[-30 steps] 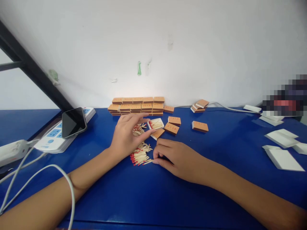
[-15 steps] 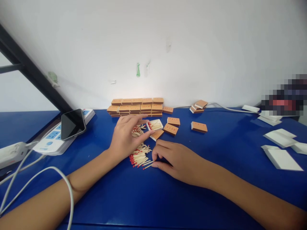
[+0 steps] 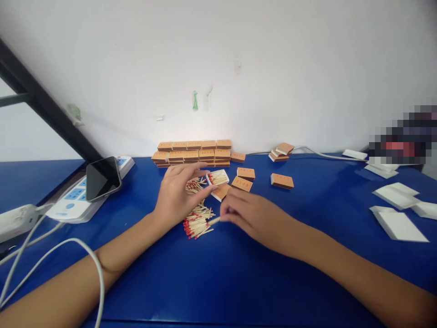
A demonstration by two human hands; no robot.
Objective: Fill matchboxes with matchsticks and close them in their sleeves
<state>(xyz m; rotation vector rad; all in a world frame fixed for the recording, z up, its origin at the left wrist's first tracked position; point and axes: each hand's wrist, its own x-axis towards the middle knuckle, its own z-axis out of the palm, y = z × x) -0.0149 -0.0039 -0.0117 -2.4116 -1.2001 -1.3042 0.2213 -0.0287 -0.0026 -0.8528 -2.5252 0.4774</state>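
My left hand (image 3: 175, 193) rests with fingers spread over a loose pile of red-tipped matches (image 3: 198, 222) on the blue table (image 3: 211, 278). Its fingertips reach toward an open matchbox tray (image 3: 217, 177) half filled with matches. My right hand (image 3: 251, 214) is lifted a little off the table and pinches a few matches (image 3: 215, 221) between thumb and fingers at the pile's right edge. An orange matchbox sleeve (image 3: 221, 192) lies under the tray, between both hands.
A stacked row of orange matchboxes (image 3: 193, 152) lines the wall, with loose boxes (image 3: 282, 181) to the right. A phone (image 3: 102, 178) lies on a power strip (image 3: 77, 198) at left, with white cables (image 3: 68, 246) across my left arm. White flat cartons (image 3: 398, 225) lie at right.
My right hand has risen from the table and moved slightly back and up, lifting a few matches from the pile's edge. My left hand has stayed over the pile.
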